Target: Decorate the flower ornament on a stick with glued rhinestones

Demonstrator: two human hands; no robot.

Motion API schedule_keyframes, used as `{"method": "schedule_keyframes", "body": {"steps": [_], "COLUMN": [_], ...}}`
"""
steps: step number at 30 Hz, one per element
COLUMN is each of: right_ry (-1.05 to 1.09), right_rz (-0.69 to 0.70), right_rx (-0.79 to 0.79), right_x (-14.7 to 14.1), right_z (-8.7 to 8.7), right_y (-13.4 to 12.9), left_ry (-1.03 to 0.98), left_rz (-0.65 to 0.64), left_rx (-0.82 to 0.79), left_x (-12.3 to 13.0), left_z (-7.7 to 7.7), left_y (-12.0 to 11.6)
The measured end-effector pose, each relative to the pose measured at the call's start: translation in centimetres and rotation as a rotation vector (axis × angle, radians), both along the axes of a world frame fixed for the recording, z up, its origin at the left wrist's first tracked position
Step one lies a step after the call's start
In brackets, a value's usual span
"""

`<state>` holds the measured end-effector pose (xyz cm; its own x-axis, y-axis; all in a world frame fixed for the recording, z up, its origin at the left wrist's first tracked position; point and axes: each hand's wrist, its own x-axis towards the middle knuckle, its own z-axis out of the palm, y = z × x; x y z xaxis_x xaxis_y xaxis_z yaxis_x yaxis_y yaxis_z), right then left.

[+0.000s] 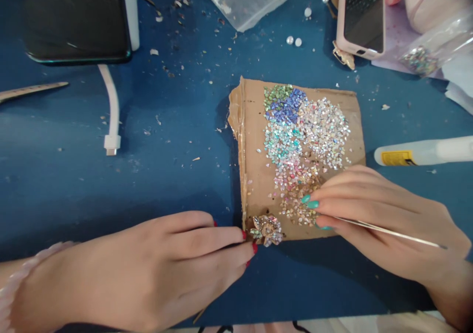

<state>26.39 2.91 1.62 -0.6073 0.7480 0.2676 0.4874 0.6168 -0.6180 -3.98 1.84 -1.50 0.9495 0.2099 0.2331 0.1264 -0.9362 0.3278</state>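
Note:
A piece of brown cardboard (256,185) lies on the blue table, with heaps of small green, blue, turquoise, clear, pink and amber rhinestones (325,131) on it. At its lower left corner rests a flower-shaped piece (268,229) covered in stones. My left hand (173,264) has its fingertips together at that corner, beside the flower; what they grip, if anything, is hidden. My right hand (384,215) holds a thin metal tool (391,232) in a pinch. Its fingertips are over the amber stones, and the tool's far end points right.
A white glue pen (424,151) lies right of the cardboard. At the upper left are a dark device (76,22), a white cable (112,96) and a pointed tool (33,91). A plastic bag (246,3), loose pearls (298,42) and a pink-cased phone (364,17) lie at the top.

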Motion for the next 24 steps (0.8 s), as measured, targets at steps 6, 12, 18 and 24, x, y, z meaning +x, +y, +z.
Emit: {"method": "schedule_keyframes", "body": {"steps": [6,12,18,24], "right_ry": [-0.002,-0.046,-0.075,-0.077], "right_rz": [0.043,0.050,0.061,0.046], "right_rx": [0.048,0.071,0.101,0.101], "right_x": [0.24,0.29,0.12,0.16], "right_z": [0.07,0.22,0.42,0.27], "right_y": [0.34,0.27,0.28,0.12], "left_ry": [0.023,0.040,0.043,0.033], "left_rz": [0.013,0.008,0.007,-0.005], "left_rx": [0.061,0.068,0.064,0.056], "left_x": [-0.28,-0.59,-0.66,-0.49], "left_z": [-0.54,-0.77,-0.74,-0.60], "left_y": [-0.61,-0.92,-0.81,-0.44]}}
